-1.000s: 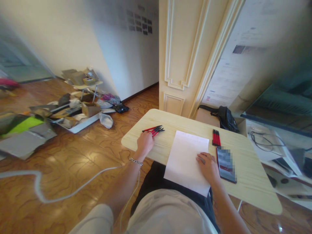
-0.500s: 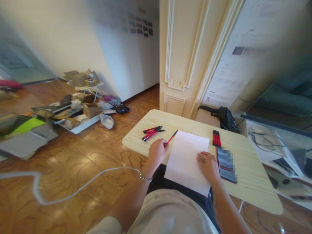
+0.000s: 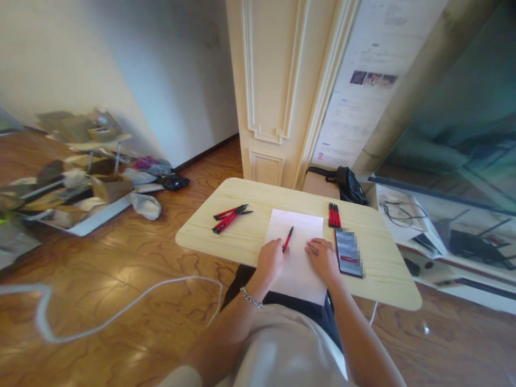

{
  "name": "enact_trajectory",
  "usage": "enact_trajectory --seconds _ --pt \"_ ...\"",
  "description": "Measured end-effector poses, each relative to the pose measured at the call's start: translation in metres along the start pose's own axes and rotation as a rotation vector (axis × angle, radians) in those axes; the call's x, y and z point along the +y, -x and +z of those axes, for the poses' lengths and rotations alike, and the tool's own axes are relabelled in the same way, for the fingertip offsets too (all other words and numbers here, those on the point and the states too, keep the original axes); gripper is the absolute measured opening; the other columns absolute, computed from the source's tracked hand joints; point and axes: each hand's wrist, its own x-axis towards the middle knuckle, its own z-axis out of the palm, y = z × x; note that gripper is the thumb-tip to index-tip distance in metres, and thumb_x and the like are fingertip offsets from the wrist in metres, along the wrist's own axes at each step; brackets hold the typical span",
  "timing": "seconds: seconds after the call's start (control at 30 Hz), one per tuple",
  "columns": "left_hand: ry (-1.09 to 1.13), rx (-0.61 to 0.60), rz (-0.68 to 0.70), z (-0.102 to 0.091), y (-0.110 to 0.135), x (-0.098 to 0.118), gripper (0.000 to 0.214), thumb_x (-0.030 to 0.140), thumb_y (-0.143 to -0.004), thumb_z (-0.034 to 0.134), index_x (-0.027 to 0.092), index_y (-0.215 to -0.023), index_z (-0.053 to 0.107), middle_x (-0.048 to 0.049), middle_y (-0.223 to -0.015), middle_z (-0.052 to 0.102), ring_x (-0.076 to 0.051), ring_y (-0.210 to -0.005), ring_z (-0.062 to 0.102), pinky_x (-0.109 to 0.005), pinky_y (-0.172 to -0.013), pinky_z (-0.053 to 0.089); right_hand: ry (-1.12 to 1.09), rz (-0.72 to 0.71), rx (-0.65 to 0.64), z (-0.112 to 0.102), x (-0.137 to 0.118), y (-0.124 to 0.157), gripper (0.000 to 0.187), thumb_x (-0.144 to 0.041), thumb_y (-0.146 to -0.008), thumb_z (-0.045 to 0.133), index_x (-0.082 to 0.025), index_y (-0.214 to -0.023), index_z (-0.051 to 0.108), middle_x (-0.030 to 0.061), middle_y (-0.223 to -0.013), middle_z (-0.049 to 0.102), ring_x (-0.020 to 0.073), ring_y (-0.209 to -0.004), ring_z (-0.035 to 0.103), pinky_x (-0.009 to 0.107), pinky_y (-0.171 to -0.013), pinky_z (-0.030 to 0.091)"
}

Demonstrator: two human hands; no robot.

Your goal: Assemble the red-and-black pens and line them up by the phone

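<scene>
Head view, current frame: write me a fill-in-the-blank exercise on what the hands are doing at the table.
The left hand holds a red ____ over the paper.
The right hand rests flat on the ____.
The phone lies on the paper's ____ side.
Missing: pen; paper; right.

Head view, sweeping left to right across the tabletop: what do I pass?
pile of red pens → left hand → the red pen it holds → right hand → phone. The sheet of paper lies under both hands, so it has no place in the order.
</scene>
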Motion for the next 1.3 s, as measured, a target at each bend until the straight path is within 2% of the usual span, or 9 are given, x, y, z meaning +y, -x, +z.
enact_trajectory --seconds 0.13,0.43,0.63,0.77,0.93,1.17,1.3 --pt "-0.039 -0.007 -0.005 0.004 0.001 0.004 0.025 0.040 -0.088 0.045 0.021 -0.092 0.061 -0.0067 -0.083 0.067 -0.020 -0.078 0.062 -0.028 -0.069 0.040 -0.010 0.009 0.002 0.000 0.002 0.000 0.022 -0.029 -0.082 0.056 -0.021 -0.096 0.071 0.0063 -0.106 0.063 0.0215 -0.099 0.053 0.035 -0.092 0.040" --pt "-0.074 -0.042 -0.053 -0.001 0.005 0.014 0.029 0.049 -0.086 0.048 0.023 -0.089 0.060 -0.0050 -0.086 0.065 -0.020 -0.079 0.061 -0.029 -0.067 0.039 -0.022 0.013 0.015 0.000 0.000 0.001 0.023 -0.028 -0.082 0.055 -0.021 -0.096 0.071 0.0065 -0.106 0.063 0.0218 -0.100 0.052 0.035 -0.093 0.040" --pt "-0.022 0.006 -0.023 -0.003 0.007 0.013 0.030 0.052 -0.083 0.052 0.023 -0.084 0.061 -0.0041 -0.082 0.065 -0.019 -0.075 0.060 -0.028 -0.064 0.039 -0.001 0.016 -0.018 -0.004 -0.004 0.001 0.025 -0.028 -0.083 0.053 -0.020 -0.098 0.071 0.0073 -0.109 0.062 0.0215 -0.102 0.052 0.035 -0.094 0.038" --pt "0.062 0.039 -0.001 -0.008 0.011 0.007 0.033 0.053 -0.082 0.052 0.022 -0.079 0.062 -0.0041 -0.079 0.066 -0.017 -0.071 0.060 -0.026 -0.062 0.038 0.020 0.022 -0.063 -0.008 -0.007 0.000 0.026 -0.028 -0.084 0.052 -0.019 -0.100 0.070 0.0086 -0.111 0.062 0.0221 -0.104 0.052 0.036 -0.095 0.037" --pt "0.243 0.096 0.072 -0.017 0.016 -0.011 0.030 0.045 -0.086 0.049 0.020 -0.075 0.061 -0.0038 -0.074 0.067 -0.015 -0.068 0.060 -0.024 -0.063 0.038 0.013 0.012 -0.104 -0.014 -0.008 -0.004 0.025 -0.026 -0.084 0.052 -0.018 -0.101 0.069 0.0086 -0.110 0.063 0.0212 -0.103 0.053 0.034 -0.096 0.035" --pt "0.436 0.167 0.056 -0.021 0.023 -0.033 0.033 0.047 -0.087 0.045 0.020 -0.076 0.060 -0.0013 -0.068 0.065 -0.014 -0.063 0.059 -0.023 -0.064 0.041 0.017 0.053 -0.018 -0.017 -0.025 -0.001 0.025 -0.028 -0.088 0.046 -0.019 -0.099 0.067 0.0077 -0.106 0.064 0.0191 -0.097 0.056 0.031 -0.088 0.038" --pt "0.439 0.185 0.000 -0.020 0.025 -0.034 0.034 0.048 -0.087 0.043 0.021 -0.077 0.061 -0.0012 -0.066 0.065 -0.015 -0.063 0.060 -0.023 -0.062 0.040 0.067 0.149 -0.152 -0.013 -0.047 -0.005 0.029 -0.039 -0.090 0.043 -0.021 -0.092 0.066 0.0065 -0.093 0.067 0.0181 -0.085 0.059 0.028 -0.075 0.040"
